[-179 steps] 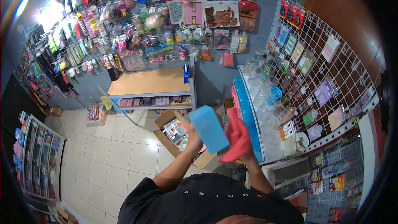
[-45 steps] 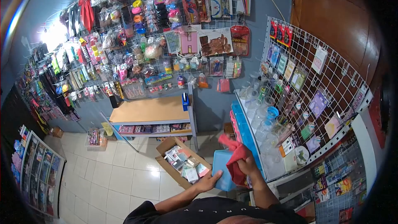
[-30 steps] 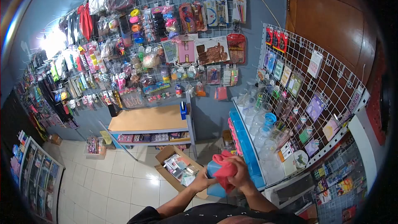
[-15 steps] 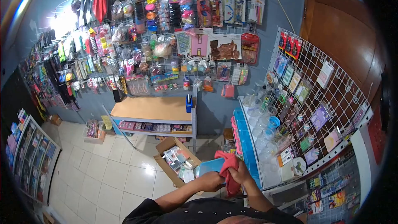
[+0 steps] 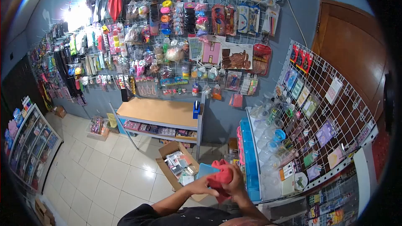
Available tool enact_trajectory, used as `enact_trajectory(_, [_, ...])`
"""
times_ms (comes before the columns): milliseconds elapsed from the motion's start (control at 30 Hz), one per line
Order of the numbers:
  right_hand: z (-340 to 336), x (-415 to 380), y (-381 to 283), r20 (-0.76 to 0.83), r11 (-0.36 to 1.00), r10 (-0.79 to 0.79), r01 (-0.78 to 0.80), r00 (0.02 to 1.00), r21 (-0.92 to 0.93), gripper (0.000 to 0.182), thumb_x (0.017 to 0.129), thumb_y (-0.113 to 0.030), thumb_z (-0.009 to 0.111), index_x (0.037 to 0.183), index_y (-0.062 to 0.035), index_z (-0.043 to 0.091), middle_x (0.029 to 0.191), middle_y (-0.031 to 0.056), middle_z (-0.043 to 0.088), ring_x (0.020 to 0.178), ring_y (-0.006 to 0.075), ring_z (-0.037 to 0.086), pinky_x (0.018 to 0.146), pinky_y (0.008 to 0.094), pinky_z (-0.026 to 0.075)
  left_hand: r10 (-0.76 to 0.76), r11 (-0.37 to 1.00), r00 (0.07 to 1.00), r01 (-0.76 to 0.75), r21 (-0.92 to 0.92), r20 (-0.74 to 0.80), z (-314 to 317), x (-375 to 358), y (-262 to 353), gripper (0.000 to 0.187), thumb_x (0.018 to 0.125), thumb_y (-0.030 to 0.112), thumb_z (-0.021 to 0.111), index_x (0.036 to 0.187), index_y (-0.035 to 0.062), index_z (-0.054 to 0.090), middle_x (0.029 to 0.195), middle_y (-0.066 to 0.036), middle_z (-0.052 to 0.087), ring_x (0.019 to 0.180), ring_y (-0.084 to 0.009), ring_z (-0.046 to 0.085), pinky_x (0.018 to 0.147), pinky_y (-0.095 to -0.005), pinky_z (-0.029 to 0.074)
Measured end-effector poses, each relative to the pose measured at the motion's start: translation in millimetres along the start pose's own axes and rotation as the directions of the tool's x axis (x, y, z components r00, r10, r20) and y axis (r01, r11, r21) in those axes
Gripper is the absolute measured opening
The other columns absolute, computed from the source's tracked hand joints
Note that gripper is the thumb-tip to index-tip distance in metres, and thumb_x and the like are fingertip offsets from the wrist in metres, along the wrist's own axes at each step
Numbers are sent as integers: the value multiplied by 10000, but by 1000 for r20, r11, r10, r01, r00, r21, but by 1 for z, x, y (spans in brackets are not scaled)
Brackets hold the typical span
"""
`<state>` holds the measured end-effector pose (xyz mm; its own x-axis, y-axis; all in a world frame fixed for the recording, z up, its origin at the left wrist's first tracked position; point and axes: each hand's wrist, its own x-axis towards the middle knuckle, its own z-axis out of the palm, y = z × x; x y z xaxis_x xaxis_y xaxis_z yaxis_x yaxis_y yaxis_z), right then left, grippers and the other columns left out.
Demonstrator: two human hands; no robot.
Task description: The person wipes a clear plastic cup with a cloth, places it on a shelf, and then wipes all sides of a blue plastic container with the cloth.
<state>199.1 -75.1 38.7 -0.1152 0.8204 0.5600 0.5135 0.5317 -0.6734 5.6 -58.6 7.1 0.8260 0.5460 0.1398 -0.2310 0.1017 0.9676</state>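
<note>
Just right of the open cardboard box [image 5: 171, 146], at its near corner as pictured, the blue container [image 5: 204, 169] is in the air between the two hands, partly covered by the red cloth [image 5: 222, 176]. Its visible part shows on the box side of the cloth, above the left hand [image 5: 200, 185]; the rest is hidden, so its full long axis cannot be told.

The left hand is the nearer one to the box and to that visible blue part. Its grip seems closed around the container from the near side, thumb pointing away from the box, though the cloth and the hand itself hide the exact contact. The right hand [image 5: 237, 182] is on the side farther from the box, its grip bunching the cloth against the container, fingers curled over the folds. The two hands are close together, with the cloth between them.

Beyond the box stands the shelf unit [image 5: 157, 109]; well to the box's right is the blue rack [image 5: 250, 163].
</note>
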Motion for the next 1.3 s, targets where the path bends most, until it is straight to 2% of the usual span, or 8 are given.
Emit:
enact_trajectory(133, [8, -12, -9, -80, 983, -134, 122, 988, -138, 484, 637, -188, 803, 1081, -92, 637, 1074, 142, 607, 1022, 384, 591, 941, 476, 453, -309, 841, 899, 106, -531, -309, 9, 3, 10, 1201, 728, 937, 192, 1395, -34, 423, 1346, -166, 545, 1291, -268, 497, 1123, -418, 335])
enact_trajectory(233, [6, -19, -11, -57, 963, -199, 184, 978, -198, 516, 623, -242, 826, 1086, -104, 643, 1103, 119, 603, 1047, 378, 581, 949, 487, 452, 128, 319, 988, 39, -947, 84, -5, 10, 0, 1160, 753, 919, 210, 1352, -39, 474, 1326, -192, 560, 1277, -294, 509, 1104, -437, 363])
enact_trajectory(267, [3, -23, -12, -35, 954, -224, 212, 974, -212, 532, 621, -285, 830, 1089, -110, 648, 1115, 108, 604, 1053, 373, 578, 935, 493, 455, -232, 509, 967, 29, -861, -105, 0, 9, 7, 1112, 787, 891, 228, 1357, -35, 464, 1350, -205, 539, 1254, -297, 526, 1084, -450, 390])
enact_trajectory(367, [4, -39, -2, 35, 939, -271, 272, 962, -213, 548, 644, -372, 827, 1096, -116, 652, 1163, 98, 605, 1098, 380, 564, 951, 505, 447, -535, 602, 813, 177, -778, -229, 8, 20, 21, 986, 875, 805, 202, 1463, 30, 361, 1460, -184, 441, 1327, -321, 462, 1136, -465, 334])
enact_trajectory(533, [13, -45, 6, -12, 994, -90, 90, 996, -58, 535, 684, -283, 769, 1165, -105, 616, 1240, 140, 579, 1145, 406, 552, 988, 504, 435, -421, 726, 865, 140, -673, -274, 3, 21, -26, 624, 999, 562, 383, 1386, 77, 452, 1315, -117, 560, 1207, -239, 559, 1037, -413, 445])
enact_trajectory(933, [-5, -22, 10, 87, 985, 172, -172, 981, -3, 755, 782, -172, 753, 1423, -27, 381, 1406, 216, 470, 1298, 383, 468, 1079, 413, 392, -312, 857, 908, 142, -495, -280, 46, 29, -25, 863, 927, 732, 258, 1518, 103, 263, 1539, -114, 345, 1405, -279, 358, 1172, -435, 270])
enact_trajectory(1100, [4, -20, -14, 219, 983, 160, -136, 962, -124, 878, 761, -184, 769, 1503, -134, 302, 1436, 252, 413, 1309, 443, 439, 1065, 445, 405, -393, 727, 784, -55, -684, -481, 16, 37, -21, 862, 910, 764, 284, 1393, 74, 465, 1353, -136, 557, 1242, -286, 545, 1078, -437, 412])
enact_trajectory(1300, [17, -34, -9, 296, 986, 109, -64, 949, -156, 899, 768, -184, 734, 1534, -216, 265, 1488, 309, 267, 1370, 504, 317, 1093, 471, 375, -277, 878, 697, -96, -470, -661, -1, 41, -3, 809, 948, 715, 279, 1304, 34, 533, 1265, -140, 601, 1169, -267, 586, 1041, -409, 448])
